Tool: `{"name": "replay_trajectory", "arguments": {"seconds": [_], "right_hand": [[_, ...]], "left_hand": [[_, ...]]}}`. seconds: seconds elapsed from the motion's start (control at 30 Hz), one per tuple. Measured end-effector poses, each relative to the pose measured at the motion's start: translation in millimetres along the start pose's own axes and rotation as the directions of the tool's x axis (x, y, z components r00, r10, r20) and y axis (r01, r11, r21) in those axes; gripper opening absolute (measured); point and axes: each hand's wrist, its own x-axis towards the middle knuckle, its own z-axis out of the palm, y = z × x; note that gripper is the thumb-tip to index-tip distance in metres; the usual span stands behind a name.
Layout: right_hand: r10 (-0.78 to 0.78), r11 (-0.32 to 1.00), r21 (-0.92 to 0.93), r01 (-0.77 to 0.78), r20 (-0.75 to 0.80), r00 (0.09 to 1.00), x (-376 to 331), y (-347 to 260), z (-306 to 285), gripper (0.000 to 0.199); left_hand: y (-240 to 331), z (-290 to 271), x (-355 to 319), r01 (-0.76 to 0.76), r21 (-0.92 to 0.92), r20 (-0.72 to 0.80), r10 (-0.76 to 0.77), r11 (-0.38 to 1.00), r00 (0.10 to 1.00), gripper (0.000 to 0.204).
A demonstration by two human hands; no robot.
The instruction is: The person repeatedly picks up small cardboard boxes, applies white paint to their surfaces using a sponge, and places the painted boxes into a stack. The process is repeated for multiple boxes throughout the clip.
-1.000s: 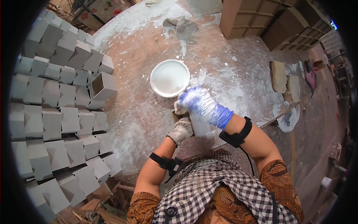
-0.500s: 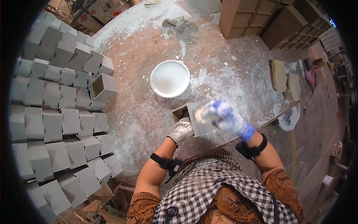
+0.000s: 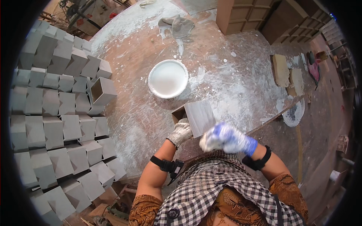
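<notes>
Down from the box to its near edge has moved the right hand, bunched around a blurred pale wad. The left hand meets the box's open end, fingers hidden, grip unclear; the box sits on the bench near a white bowl.

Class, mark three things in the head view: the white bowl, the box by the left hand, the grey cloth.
White bowl [image 3: 167, 96], head view: its near rim.
Box [image 3: 200, 118], head view: its pale upper face.
Grey cloth [image 3: 179, 27], head view: its crumpled middle.
</notes>
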Motion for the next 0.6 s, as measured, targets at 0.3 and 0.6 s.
{"name": "replay_trajectory", "arguments": {"seconds": [0.3, 0.6], "right_hand": [[0.316, 0.948, 0.166, -0.271, -0.384, 0.868, 12.5, 82.9, -3.5, 0.031], [0.256, 0.900, -0.319, -0.296, -0.162, 0.953, -58.7, -14.3, 15.4, 0.041]], "left_hand": [[-11.8, 3.3, 2.8, -0.049, 0.048, -0.042, 0.051, 0.998, 0.998, 0.030], [36.4, -20.9, -9.2, 0.104, 0.156, 0.096, -0.120, 0.982, 0.988, 0.025]]}}
